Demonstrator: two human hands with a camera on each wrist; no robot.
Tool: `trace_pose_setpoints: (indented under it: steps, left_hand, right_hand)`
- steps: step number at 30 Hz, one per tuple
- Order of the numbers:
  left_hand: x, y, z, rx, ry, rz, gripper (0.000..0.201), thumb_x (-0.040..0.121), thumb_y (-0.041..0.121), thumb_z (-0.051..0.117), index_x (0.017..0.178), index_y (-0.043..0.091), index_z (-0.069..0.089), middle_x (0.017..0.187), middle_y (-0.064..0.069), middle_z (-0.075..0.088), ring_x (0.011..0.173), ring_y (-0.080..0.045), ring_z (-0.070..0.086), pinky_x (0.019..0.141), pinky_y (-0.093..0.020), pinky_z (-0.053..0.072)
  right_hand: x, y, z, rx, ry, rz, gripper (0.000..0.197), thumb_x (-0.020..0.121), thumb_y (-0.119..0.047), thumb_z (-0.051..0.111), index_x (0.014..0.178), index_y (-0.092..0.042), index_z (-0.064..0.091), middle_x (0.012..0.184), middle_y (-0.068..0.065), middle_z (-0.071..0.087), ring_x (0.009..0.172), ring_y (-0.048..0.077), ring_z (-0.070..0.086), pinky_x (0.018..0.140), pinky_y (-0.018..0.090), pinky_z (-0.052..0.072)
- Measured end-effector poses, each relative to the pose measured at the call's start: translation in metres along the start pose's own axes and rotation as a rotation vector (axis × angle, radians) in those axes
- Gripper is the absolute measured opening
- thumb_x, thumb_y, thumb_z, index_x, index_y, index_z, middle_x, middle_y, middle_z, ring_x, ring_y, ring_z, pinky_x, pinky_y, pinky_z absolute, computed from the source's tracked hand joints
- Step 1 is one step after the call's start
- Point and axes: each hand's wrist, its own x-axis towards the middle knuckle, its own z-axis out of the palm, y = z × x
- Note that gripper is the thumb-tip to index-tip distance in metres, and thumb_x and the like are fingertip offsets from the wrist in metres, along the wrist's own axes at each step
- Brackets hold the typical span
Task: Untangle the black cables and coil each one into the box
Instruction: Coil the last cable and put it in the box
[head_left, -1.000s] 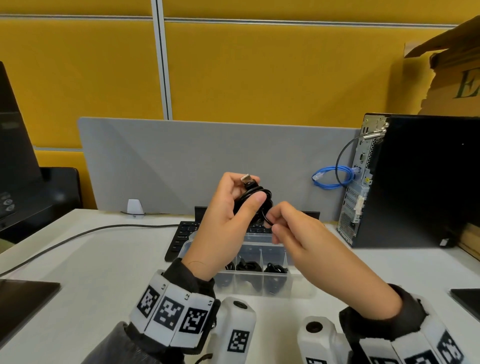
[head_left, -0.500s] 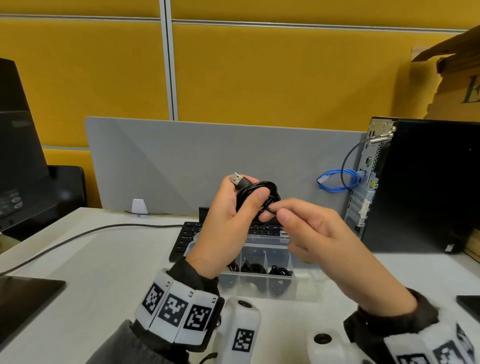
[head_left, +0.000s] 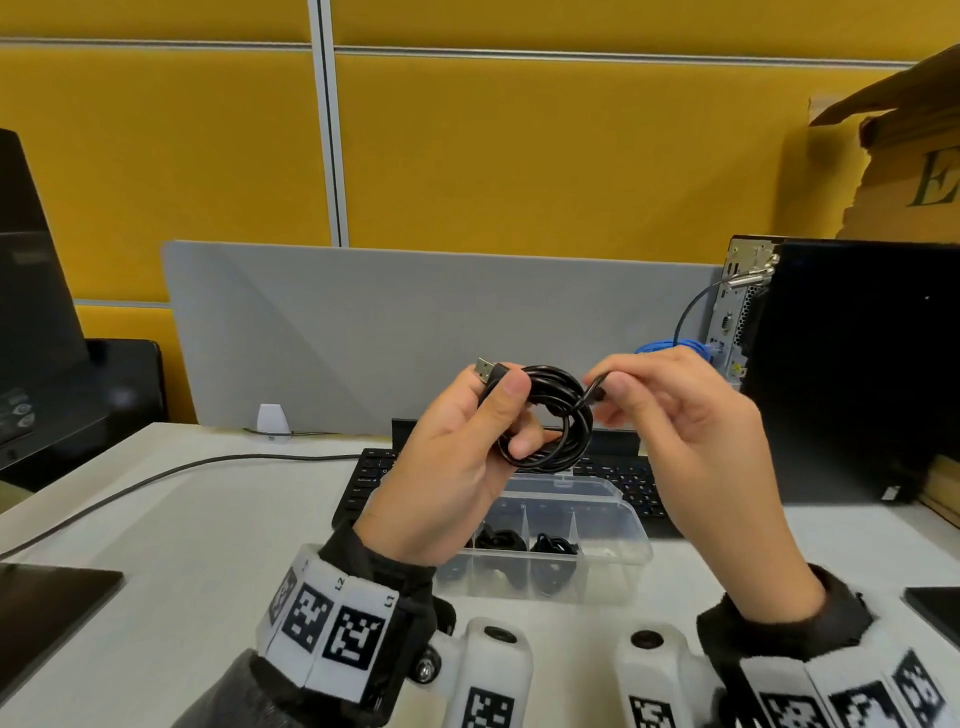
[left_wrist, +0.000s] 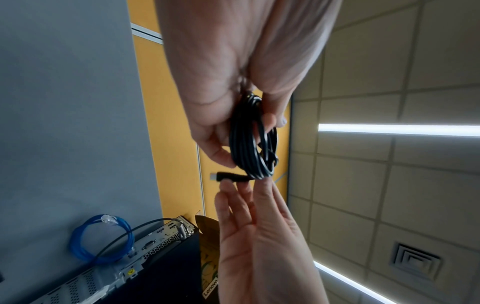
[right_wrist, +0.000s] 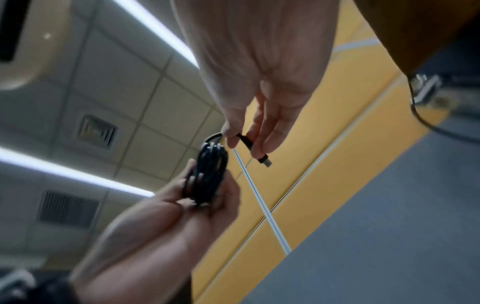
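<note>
The left hand (head_left: 457, 457) holds a coiled black USB cable (head_left: 553, 421) up above the bench (head_left: 182, 545), over the near edge of the keyboard (head_left: 631, 480) and above the clear compartment box (head_left: 608, 525); its grip is closed around the loops, with the thumb pressing the USB-A plug (head_left: 488, 370) against the top left of the coil. The right hand (head_left: 691, 431) pinches the free end of the cable, a small connector (left_wrist: 228, 177), between thumb and forefinger at the right side of the coil. Compared with half a second ago, the right hand has drawn the tail out to the right, away from the centre of the coil where it was working, and the coil now reads as an open, even ring and not as a bunched knot. In the left wrist view the connector projects sideways just below the loops, clear of them; the right wrist view is blurred but shows the same pinch. This suggests the winding of this cable is nearly complete, with only the short tail left to tuck or wrap. Two compartments of the box already contain dark coiled cables (head_left: 501, 540), so the remaining step is probably to lower this coil into a free compartment.
</note>
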Motion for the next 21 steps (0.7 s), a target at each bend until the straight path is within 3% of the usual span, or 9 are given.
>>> trace_pose_setpoints:
  steps: [3, 8, 12, 14, 16, 19, 21]
  left_hand:
    - [0.0, -0.005, 0.001, -0.003, 0.022, -0.045, 0.034, 0.086, 0.027, 0.051, 0.109, 0.002, 0.049, 0.093, -0.005, 0.057, 0.061, -0.007, 0.047, 0.068, -0.018, 0.05]
    - [0.0, -0.008, -0.001, 0.045, 0.012, -0.086, 0.04, 0.08, 0.028, 0.05, 0.112, 0.003, 0.054, 0.093, -0.005, 0.067, 0.081, -0.011, 0.062, 0.083, -0.032, 0.055]
    - [0.002, -0.009, -0.005, 0.082, 0.094, -0.054, 0.042, 0.079, 0.027, 0.052, 0.112, 0.0, 0.055, 0.097, -0.009, 0.067, 0.086, -0.015, 0.062, 0.085, -0.029, 0.054]
    - [0.003, -0.01, -0.006, 0.105, 0.135, -0.032, 0.038, 0.079, 0.027, 0.053, 0.107, 0.002, 0.057, 0.081, -0.005, 0.066, 0.077, -0.013, 0.061, 0.08, -0.026, 0.055]
    - [0.003, -0.011, -0.006, 0.128, 0.169, -0.01, 0.03, 0.076, 0.03, 0.055, 0.097, 0.009, 0.061, 0.06, 0.005, 0.052, 0.065, -0.009, 0.049, 0.075, -0.023, 0.054]
    - [0.002, -0.011, -0.002, 0.15, 0.165, 0.025, 0.017, 0.075, 0.031, 0.056, 0.082, 0.015, 0.058, 0.055, 0.007, 0.047, 0.06, -0.008, 0.046, 0.068, -0.02, 0.05]
    - [0.002, -0.012, -0.001, 0.143, 0.139, 0.047, 0.017, 0.077, 0.027, 0.056, 0.085, 0.012, 0.055, 0.056, 0.005, 0.049, 0.057, -0.007, 0.048, 0.064, -0.019, 0.049]
  right_hand:
    - [-0.001, -0.008, 0.005, 0.338, -0.002, 0.198, 0.015, 0.085, -0.022, 0.054, 0.087, -0.015, 0.068, 0.085, 0.006, 0.069, 0.075, 0.01, 0.067, 0.069, 0.017, 0.053]
    - [-0.004, -0.005, 0.011, 0.673, -0.053, 0.493, 0.03, 0.083, -0.027, 0.052, 0.098, -0.004, 0.065, 0.084, 0.002, 0.071, 0.08, 0.012, 0.066, 0.071, 0.021, 0.054]
    - [-0.004, -0.007, 0.01, 0.634, -0.096, 0.526, 0.021, 0.088, -0.02, 0.052, 0.1, -0.009, 0.065, 0.087, 0.004, 0.072, 0.082, 0.015, 0.068, 0.072, 0.022, 0.055]
    - [-0.003, -0.012, 0.009, 0.575, -0.12, 0.504, 0.021, 0.085, -0.024, 0.057, 0.103, -0.015, 0.062, 0.083, 0.002, 0.07, 0.08, 0.014, 0.068, 0.073, 0.022, 0.055]
    - [-0.004, -0.018, 0.01, 0.462, -0.14, 0.464, 0.037, 0.07, -0.036, 0.065, 0.103, -0.019, 0.06, 0.081, 0.003, 0.067, 0.078, 0.013, 0.068, 0.074, 0.022, 0.055]
    - [-0.006, -0.021, 0.013, 0.332, -0.072, 0.405, 0.038, 0.064, -0.037, 0.068, 0.096, -0.02, 0.059, 0.081, 0.003, 0.066, 0.073, 0.012, 0.067, 0.07, 0.022, 0.055]
    - [-0.006, -0.018, 0.013, 0.328, -0.038, 0.404, 0.036, 0.063, -0.037, 0.068, 0.094, -0.02, 0.06, 0.084, 0.006, 0.067, 0.076, 0.012, 0.067, 0.072, 0.023, 0.056]
